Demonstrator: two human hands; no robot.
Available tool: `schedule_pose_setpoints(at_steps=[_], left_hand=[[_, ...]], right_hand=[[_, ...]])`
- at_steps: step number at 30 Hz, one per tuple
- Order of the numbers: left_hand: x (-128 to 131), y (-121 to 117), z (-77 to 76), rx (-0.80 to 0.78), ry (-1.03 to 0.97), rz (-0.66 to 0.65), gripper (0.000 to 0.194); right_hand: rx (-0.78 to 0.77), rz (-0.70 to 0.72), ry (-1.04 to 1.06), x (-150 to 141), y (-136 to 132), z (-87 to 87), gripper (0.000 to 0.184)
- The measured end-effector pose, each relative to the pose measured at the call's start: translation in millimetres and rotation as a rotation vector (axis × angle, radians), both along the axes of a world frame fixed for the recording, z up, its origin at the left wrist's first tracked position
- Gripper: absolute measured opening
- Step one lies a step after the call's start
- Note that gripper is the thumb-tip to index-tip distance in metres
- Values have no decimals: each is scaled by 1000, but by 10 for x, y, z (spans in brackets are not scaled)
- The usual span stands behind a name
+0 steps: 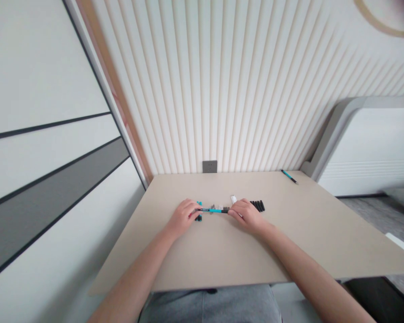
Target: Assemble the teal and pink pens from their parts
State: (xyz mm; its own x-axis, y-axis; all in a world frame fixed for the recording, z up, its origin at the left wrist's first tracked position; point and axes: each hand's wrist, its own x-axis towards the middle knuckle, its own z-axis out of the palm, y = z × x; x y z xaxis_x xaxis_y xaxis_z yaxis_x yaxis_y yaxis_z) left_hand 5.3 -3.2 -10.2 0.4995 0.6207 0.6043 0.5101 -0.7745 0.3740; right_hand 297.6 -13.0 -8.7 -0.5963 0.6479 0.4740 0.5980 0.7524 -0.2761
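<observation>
My left hand [182, 218] and my right hand [245, 214] rest on a beige tabletop [222, 255], pinching opposite ends of a slim teal-and-black pen [210, 210]. Beneath my left fingers lies a small teal piece [199, 217], partly hidden. Several black ribbed pieces [257, 205] sit just past my right hand. A small white piece [234, 198] lies above my right fingers. Small grey parts [213, 207] lie behind the pen. Their exact kind is too small to tell.
A second teal-and-black pen [289, 176] lies near the table's far right corner. A grey wall socket [209, 166] sits on the ribbed wall behind the table. A white cabinet [366, 148] stands to the right, and pale wall panels [54, 134] rise at the left.
</observation>
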Motion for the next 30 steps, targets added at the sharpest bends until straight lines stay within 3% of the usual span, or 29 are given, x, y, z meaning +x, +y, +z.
schedule_pose_setpoints(at_steps=[10,15,18,30], left_hand=[[-8,9,-2,-7,3,5,9],[2,1,8,11,3,-6,11],[0,2,7,10,2,6,10],[-16,28,-24,41,30,-5,11]], right_hand=[[35,5,94,4,7,-18,18],[12,-13,28,-6,7,-17,31],[-21,-26,67,-2,-8,-17,23],[-7,0,85,11,24,-49,18]])
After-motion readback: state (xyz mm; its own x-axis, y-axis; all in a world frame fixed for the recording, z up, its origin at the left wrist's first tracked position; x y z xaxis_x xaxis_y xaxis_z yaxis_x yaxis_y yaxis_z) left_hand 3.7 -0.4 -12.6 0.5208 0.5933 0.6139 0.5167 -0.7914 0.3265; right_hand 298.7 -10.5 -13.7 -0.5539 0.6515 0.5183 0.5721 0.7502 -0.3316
